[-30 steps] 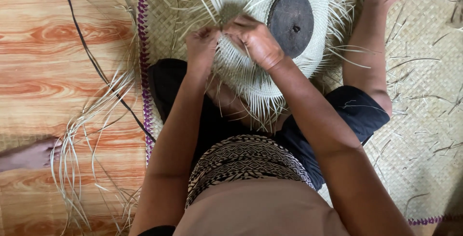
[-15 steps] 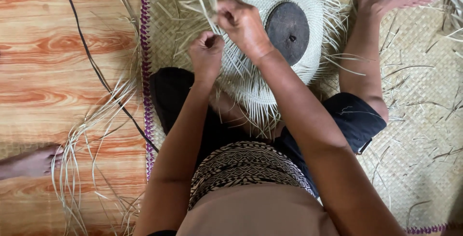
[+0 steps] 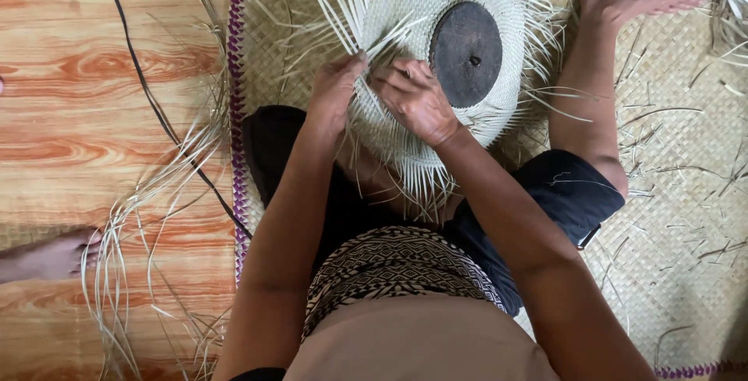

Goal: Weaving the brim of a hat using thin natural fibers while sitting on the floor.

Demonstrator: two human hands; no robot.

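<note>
While the half-woven straw hat (image 3: 421, 54) was propped against the lap at 12 o'clock on the woven mat (image 3: 670, 194), its loose strands were pinched by the left hand (image 3: 335, 89) and gripped by the right hand (image 3: 417, 100); a dark round disc (image 3: 466, 54) lay on its crown.

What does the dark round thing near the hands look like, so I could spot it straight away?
Start from the big pale woven straw piece on the mat, where both hands work. Beside the right hand, on top of the weave, sits a flat disc. It is the only dark, smooth thing there, with a small hole in the middle, among pale loose strips.
</note>
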